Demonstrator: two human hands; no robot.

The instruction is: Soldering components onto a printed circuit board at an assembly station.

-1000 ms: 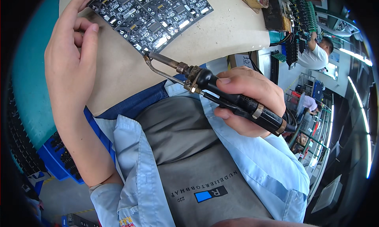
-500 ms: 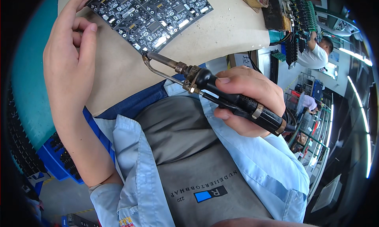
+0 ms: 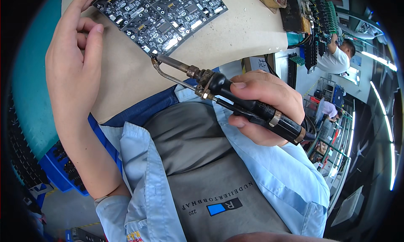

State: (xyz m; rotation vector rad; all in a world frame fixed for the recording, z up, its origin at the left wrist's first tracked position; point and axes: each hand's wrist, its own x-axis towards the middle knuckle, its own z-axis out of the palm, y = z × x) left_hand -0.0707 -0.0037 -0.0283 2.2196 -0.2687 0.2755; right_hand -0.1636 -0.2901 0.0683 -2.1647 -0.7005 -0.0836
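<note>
- Fingers (image 3: 256,87) of the right hand (image 3: 265,109) wrapped tight round the black handle of the soldering iron (image 3: 235,99), gripped far back from the hot metal end.
- Tip set against the near edge of the dark circuit board panel (image 3: 160,14), lying flat on the beige counter (image 3: 235,35).
- Left hand (image 3: 73,69) loosely open, holding nothing, fingertip resting at the panel's left corner, seemingly steadying it.
- Blue crate (image 3: 59,170) below the counter edge.

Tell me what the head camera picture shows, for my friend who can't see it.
A right hand holds a soldering iron with its tip at the near edge of a dark circuit board on a beige table. The left hand rests on the table, fingers touching the board's left corner. Below are a grey shirt and light blue jacket.
</note>
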